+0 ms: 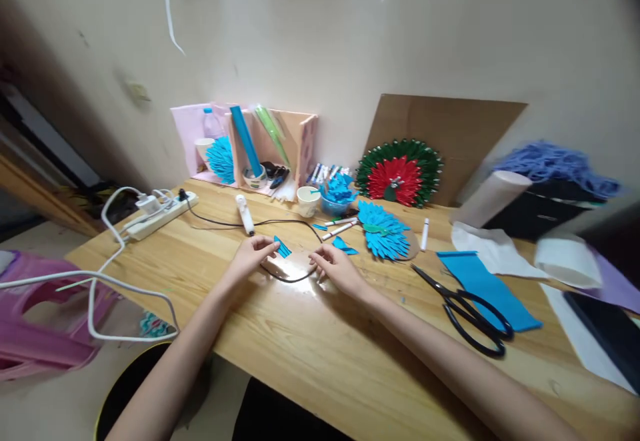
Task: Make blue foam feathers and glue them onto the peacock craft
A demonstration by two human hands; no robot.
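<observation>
Two hands are working over a brown card piece [290,268] lying flat on the wooden table [320,361]. The left hand [253,254] is pinching a small blue paper piece [283,248] at its fingertips, just above the card's left edge. The right hand [337,269] is resting with curled fingers on the card's right edge. Black scissors [470,311] are lying well apart, to the right.

A pale wooden table [320,354] carries it all: black scissors [467,308] beside a blue paper strip [487,286], a blue petal fan [384,234], white markers [340,229], a paper cup [308,200], a white power strip [161,216] at the left edge and a pink organiser [260,144] against the wall.
</observation>
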